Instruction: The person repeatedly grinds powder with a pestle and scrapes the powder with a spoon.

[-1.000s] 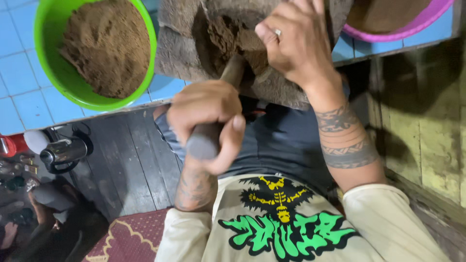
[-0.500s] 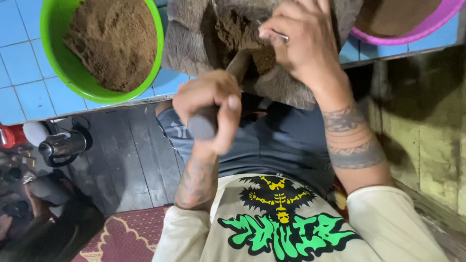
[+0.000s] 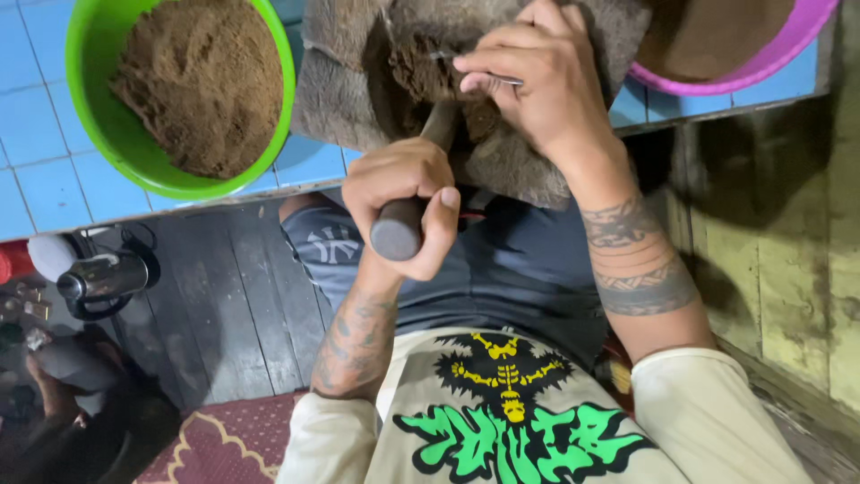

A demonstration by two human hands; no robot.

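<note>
One stone mortar (image 3: 358, 99) sat on the blue-tiled counter (image 3: 36, 170), between one green bowl (image 3: 98, 116) of brown powder and one pink bowl (image 3: 761, 63). Left hand (image 3: 403, 202) was clamped on one pestle (image 3: 408, 211); right hand (image 3: 546, 85) pinched one metal spoon (image 3: 448, 56) over the mortar, covering part of it.

We note a green bowl (image 3: 98, 116) of brown powder (image 3: 202, 81), a purple bowl (image 3: 761, 58), blue tiles (image 3: 36, 170), a grey stone mortar (image 3: 340, 90), a dark pestle (image 3: 403, 224), and a maroon patterned rug (image 3: 224, 439).
</note>
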